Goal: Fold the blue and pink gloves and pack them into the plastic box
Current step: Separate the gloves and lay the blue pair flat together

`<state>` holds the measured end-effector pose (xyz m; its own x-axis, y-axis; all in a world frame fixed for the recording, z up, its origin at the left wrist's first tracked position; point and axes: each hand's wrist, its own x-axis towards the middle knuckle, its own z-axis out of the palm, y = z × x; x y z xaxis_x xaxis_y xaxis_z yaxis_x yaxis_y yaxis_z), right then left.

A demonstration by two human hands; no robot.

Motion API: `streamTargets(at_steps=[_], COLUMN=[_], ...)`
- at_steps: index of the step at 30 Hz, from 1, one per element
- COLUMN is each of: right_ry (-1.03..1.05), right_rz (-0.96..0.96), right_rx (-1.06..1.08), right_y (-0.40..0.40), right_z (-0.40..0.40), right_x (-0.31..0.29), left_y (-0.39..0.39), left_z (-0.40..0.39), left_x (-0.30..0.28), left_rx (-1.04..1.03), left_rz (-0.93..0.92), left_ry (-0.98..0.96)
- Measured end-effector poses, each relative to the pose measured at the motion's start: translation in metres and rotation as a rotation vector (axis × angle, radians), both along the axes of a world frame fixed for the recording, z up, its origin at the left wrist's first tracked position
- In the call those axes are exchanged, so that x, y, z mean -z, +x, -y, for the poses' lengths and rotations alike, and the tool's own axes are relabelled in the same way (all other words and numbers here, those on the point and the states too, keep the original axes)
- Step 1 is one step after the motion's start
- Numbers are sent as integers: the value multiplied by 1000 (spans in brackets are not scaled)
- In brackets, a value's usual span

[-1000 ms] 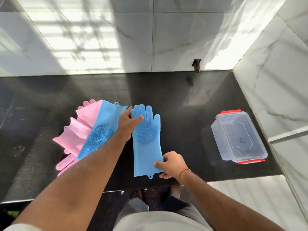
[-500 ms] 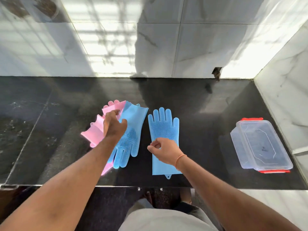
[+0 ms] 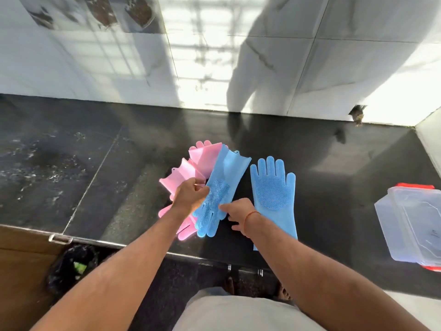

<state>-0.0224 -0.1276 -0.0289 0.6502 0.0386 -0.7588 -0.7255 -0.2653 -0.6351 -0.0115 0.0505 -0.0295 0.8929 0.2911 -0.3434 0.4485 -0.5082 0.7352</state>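
Observation:
Two blue gloves and two pink gloves lie on the black counter [image 3: 95,163]. One blue glove [image 3: 274,192] lies flat, palm up, fingers pointing away. The other blue glove [image 3: 226,173] slants across the pink gloves [image 3: 205,158], its fingers toward me. My left hand [image 3: 188,197] pinches this slanted glove at the left edge of its palm. My right hand [image 3: 236,211] reaches in from the right, its fingertips touching that glove near its thumb. The clear plastic box [image 3: 415,225] with red clips stands at the right, its lid on.
White tiled walls close off the back and the right side of the counter. A small hole [image 3: 358,113] shows in the back wall's right corner. Below the counter's front edge, on the left, sits a black bag [image 3: 71,266].
My right hand left the flat blue glove and moved left to the slanted one. My left hand shifted down from the pink cuff to the slanted blue glove's palm edge.

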Motion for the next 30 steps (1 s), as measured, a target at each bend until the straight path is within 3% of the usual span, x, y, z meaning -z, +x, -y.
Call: streamTargets(at_steps=[4, 7, 9, 12, 14, 17, 21, 23, 26, 30], right_ry=[63, 185, 237, 110, -45, -186, -360, -475, -569, -518], right_rz=[79, 187, 241, 404, 538, 679, 819, 913, 1039, 1166], right_rx=[12, 44, 25, -103, -193, -293, -421, -421, -257, 199], right_y=[1, 7, 13, 20, 28, 40, 44, 43, 39, 19], right_z=[1, 12, 23, 46, 64, 94, 136, 156, 188, 226], right_x=[-13, -32, -49, -79, -98, -134, -186, -202, -204, -172], left_y=[-2, 0, 7, 24, 38, 55, 72, 78, 80, 74], left_z=[-6, -9, -2, 15, 33, 69, 118, 142, 176, 214], left_x=[-4, -12, -21, -46, -72, -112, -144, -149, -145, -145], left_rx=[76, 320, 456, 700, 883, 1068, 1028, 1040, 945, 725], left_rz=[-9, 55, 190, 513, 591, 473, 315, 282, 207, 147], left_ry=[72, 422, 532, 457, 436, 387, 65, 2, -94, -398])
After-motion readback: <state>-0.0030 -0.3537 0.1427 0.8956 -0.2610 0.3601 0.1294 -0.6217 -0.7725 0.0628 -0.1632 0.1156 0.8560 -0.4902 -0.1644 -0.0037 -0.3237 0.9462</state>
